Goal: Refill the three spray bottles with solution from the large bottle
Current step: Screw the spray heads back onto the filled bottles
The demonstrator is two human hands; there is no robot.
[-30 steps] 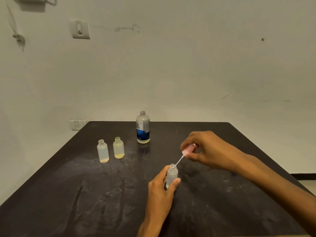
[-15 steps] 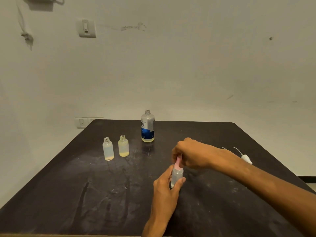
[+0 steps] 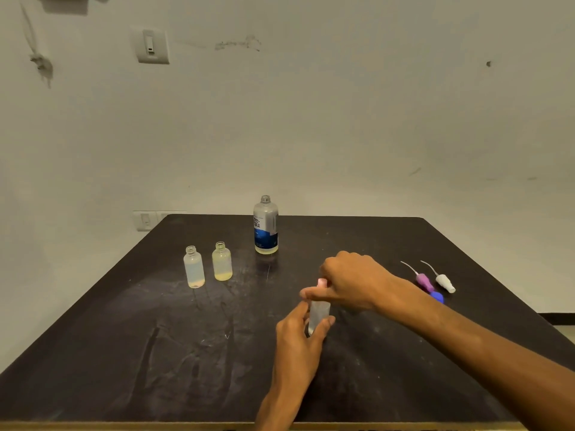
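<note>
My left hand [image 3: 298, 340] grips a small clear spray bottle [image 3: 318, 315] standing on the dark table [image 3: 124, 353]. My right hand [image 3: 351, 279] pinches the pink spray cap [image 3: 322, 282] seated on that bottle's neck. Two more small bottles stand uncapped at the left: one frosted [image 3: 194, 267], one with yellowish liquid [image 3: 222, 261]. The large bottle [image 3: 265, 226] with a blue label stands open behind them, a little liquid at its bottom.
A purple spray cap [image 3: 423, 280] and a white spray cap [image 3: 445, 282] with dip tubes lie at the table's right, by a small blue cap [image 3: 437, 296]. A wall with switches rises behind the table.
My right hand lowered the pink spray cap and its tube into the bottle held by my left hand; the cap now sits on the neck. The camera shifted, showing the loose caps at the right.
</note>
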